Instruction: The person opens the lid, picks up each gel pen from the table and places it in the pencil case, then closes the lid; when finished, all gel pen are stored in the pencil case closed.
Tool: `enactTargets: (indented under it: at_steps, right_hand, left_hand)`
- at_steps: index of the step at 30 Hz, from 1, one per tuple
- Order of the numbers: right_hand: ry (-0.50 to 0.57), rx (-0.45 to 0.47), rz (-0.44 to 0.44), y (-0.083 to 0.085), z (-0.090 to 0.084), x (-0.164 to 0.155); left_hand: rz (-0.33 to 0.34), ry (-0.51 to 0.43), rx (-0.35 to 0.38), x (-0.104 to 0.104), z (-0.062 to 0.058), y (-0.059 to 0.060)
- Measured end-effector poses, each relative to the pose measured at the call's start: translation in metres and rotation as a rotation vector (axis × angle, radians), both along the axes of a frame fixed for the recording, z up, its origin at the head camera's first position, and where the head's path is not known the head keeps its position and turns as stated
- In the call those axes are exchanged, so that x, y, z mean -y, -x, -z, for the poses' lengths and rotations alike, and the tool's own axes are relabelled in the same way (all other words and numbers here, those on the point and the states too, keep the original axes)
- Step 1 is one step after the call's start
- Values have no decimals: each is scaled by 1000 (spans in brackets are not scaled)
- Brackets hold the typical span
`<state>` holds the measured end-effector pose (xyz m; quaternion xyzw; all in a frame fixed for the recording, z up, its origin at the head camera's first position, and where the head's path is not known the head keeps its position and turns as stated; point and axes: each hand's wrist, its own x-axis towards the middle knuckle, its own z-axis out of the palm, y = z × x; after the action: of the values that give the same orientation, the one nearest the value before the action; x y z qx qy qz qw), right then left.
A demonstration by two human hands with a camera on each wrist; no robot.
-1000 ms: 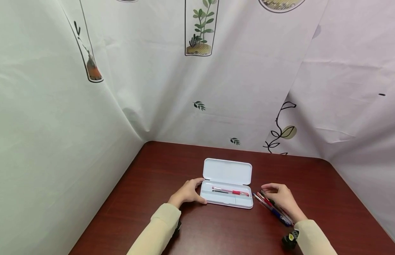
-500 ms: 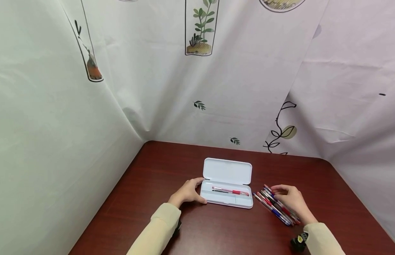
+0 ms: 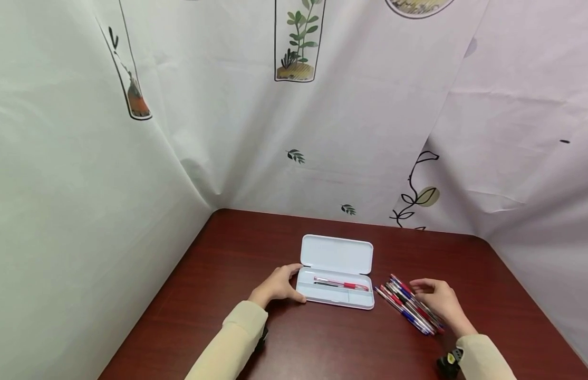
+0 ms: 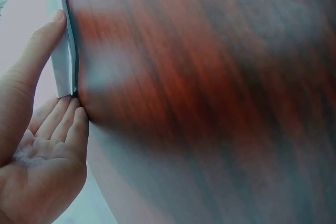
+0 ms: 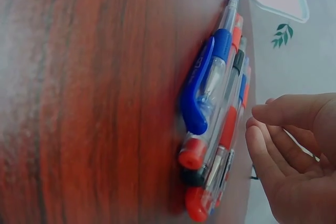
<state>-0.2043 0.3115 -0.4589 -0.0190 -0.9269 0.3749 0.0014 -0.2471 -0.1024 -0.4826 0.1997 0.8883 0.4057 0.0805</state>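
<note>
A white pencil case [image 3: 336,253] lies with its lid raised on the table. Inside its base are a red pen [image 3: 355,286] and a thin black pen or refill [image 3: 326,284]. My left hand [image 3: 277,285] holds the case's left end between thumb and fingers; the left wrist view shows the thumb against the case's edge [image 4: 64,74]. To the right lies a slanted bundle of clear-barrelled pens [image 3: 407,309] with blue, red and black parts. Beside it my right hand [image 3: 438,298] hovers with loosely bent fingers, nothing between them. A blue pen [image 5: 223,45] is nearest the right wrist camera.
The dark red-brown table [image 3: 218,253] meets a pale printed cloth [image 3: 227,105] at the back and sides. A small black device [image 3: 449,363] sits at my right wrist, by the sleeve.
My right hand has moved right, off the top of the pens, uncovering more of them. The pens have spread slightly. My left hand stays on the case, and its contents look the same.
</note>
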Motion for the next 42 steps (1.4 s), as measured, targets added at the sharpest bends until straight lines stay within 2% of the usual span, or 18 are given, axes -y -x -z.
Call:
enactTargets:
  at_steps: [4,12,28,33,42]
  right_hand:
    - [-10,9,10,1,3,-3]
    - [-169,-28,-12,6,10,-5]
    - [-142,-26,-26,6,14,-4]
    - [-144,-11,-24,3,16,-6]
    - [-119,-42,-20,5,11,-7]
  left_hand:
    - [2,5,-3,0,0,0]
    - [1,-2,6,-1,0,2]
    - [-7,1,11,-1,0,0]
    - [-10,6,25,0,3,-2]
    - [-4,-6,-5,0,3,-1]
